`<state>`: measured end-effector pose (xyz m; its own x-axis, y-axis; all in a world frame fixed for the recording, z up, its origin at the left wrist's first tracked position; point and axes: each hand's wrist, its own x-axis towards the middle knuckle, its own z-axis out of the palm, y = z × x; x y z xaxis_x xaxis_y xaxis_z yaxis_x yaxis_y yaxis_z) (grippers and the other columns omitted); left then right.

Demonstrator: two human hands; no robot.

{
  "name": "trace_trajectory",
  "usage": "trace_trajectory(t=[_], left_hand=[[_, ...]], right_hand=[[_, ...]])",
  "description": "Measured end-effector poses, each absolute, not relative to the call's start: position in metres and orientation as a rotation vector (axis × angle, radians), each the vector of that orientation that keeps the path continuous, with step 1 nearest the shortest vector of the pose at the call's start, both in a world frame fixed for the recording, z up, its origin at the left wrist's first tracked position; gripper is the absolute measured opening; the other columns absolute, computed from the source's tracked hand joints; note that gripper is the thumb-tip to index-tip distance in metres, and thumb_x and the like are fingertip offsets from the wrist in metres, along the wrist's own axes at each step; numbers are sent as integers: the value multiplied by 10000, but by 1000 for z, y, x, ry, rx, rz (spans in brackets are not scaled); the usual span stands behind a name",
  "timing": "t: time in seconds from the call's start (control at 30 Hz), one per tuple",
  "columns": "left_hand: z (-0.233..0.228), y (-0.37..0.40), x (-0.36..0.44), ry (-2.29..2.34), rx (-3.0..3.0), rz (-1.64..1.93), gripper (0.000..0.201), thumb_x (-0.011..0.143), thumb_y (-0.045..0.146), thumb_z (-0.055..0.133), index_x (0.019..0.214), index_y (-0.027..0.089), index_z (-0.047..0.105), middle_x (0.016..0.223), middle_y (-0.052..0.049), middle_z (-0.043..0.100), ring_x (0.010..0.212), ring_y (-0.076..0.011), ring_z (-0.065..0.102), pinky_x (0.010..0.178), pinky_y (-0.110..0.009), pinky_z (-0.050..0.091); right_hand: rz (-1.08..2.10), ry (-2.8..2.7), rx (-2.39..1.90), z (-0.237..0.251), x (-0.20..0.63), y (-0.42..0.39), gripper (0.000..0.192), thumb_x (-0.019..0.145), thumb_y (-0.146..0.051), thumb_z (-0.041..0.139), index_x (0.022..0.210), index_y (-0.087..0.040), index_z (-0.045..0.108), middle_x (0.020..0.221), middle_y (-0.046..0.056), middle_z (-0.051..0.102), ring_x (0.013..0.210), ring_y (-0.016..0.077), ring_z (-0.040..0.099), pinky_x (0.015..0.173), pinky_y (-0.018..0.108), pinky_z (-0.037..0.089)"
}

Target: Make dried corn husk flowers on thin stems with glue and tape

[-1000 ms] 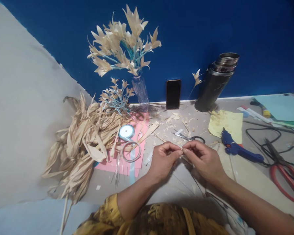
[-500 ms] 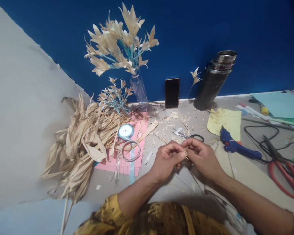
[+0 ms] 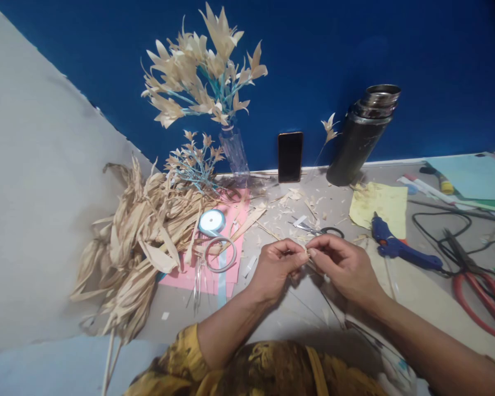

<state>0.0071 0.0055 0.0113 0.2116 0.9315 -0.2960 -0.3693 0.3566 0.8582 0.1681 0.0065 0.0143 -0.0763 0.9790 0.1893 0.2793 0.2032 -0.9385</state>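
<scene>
My left hand (image 3: 275, 267) and my right hand (image 3: 343, 265) meet fingertip to fingertip over the grey table (image 3: 416, 297). Together they pinch a small tan husk piece (image 3: 307, 254), mostly hidden by the fingers. A thin wire (image 3: 332, 311) runs from under my right hand toward me. Just beyond my fingers lie small black-handled scissors (image 3: 319, 230) among husk scraps.
A pile of dried husks (image 3: 136, 236) lies at left, beside a ribbon spool (image 3: 212, 222) and tape ring (image 3: 220, 254) on pink paper. A vase of husk flowers (image 3: 208, 77), a phone (image 3: 290, 157) and a flask (image 3: 361, 135) stand at the blue wall. At right lie a glue gun (image 3: 400, 247) and red scissors (image 3: 484, 294).
My fingers have shifted slightly on the small piece, working it between both hands. Hands stay in the same spot; the view has dipped a little.
</scene>
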Motion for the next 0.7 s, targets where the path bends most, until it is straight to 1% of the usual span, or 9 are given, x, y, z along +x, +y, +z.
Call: trace_trajectory(t=[0.1, 0.17, 0.27, 0.37, 0.43, 0.53, 0.63, 0.7], left_hand=[[8, 5, 7, 887, 659, 1009, 396, 617, 418, 940, 687, 146, 661, 467, 63, 485, 414, -65, 407, 439, -206, 345], [7, 5, 7, 878, 641, 999, 383, 639, 416, 928, 693, 149, 659, 458, 65, 476, 411, -68, 410, 442, -207, 355], [6, 6, 7, 897, 639, 1003, 371, 648, 412, 920, 699, 151, 661, 458, 62, 481, 415, -75, 424, 443, -207, 364], [5, 7, 6, 928, 650, 1031, 361, 639, 391, 921, 681, 143, 662, 470, 54, 496, 428, -70, 424, 445, -201, 365], [4, 7, 5, 936, 655, 1048, 357, 635, 377, 923, 666, 138, 660, 483, 48, 509, 438, -66, 430, 448, -195, 368], [5, 7, 5, 901, 650, 1026, 353, 638, 365, 927, 682, 137, 662, 518, 24, 568, 463, -80, 495, 478, -201, 413], [7, 6, 6, 832, 608, 990, 372, 670, 406, 917, 729, 134, 669, 605, -24, 660, 539, -115, 595, 548, -229, 493], [8, 6, 7, 811, 584, 1013, 382, 674, 416, 920, 784, 134, 686, 665, -39, 698, 595, -135, 640, 590, -250, 530]], right_hand=[[850, -1582, -1205, 12, 168, 6, 79, 881, -243, 633, 855, -213, 701, 680, -10, 709, 533, 138, 616, 485, 234, 460], [698, -1688, -1151, 10, 168, 6, 100, 903, -194, 612, 877, -215, 707, 722, -3, 734, 594, 145, 663, 551, 239, 498], [448, -1851, -1046, 7, 169, 6, 164, 941, -126, 580, 961, -206, 721, 829, 24, 777, 722, 158, 723, 679, 254, 535], [262, -1973, -961, 4, 172, 8, 187, 962, -97, 570, 1020, -195, 718, 858, 39, 784, 751, 164, 732, 707, 265, 531], [183, -2017, -914, 4, 174, 9, 188, 955, -83, 577, 1012, -199, 714, 849, 39, 784, 740, 169, 730, 704, 274, 525], [196, -2000, -896, 5, 175, 10, 161, 933, -81, 596, 944, -204, 700, 810, 37, 768, 714, 175, 716, 676, 281, 517], [351, -1919, -964, 8, 174, 11, 143, 924, -102, 601, 877, -208, 683, 770, 29, 730, 688, 170, 688, 636, 279, 503], [442, -1859, -1014, 10, 173, 12, 143, 922, -119, 604, 847, -215, 679, 768, 25, 704, 688, 168, 668, 627, 281, 496]])
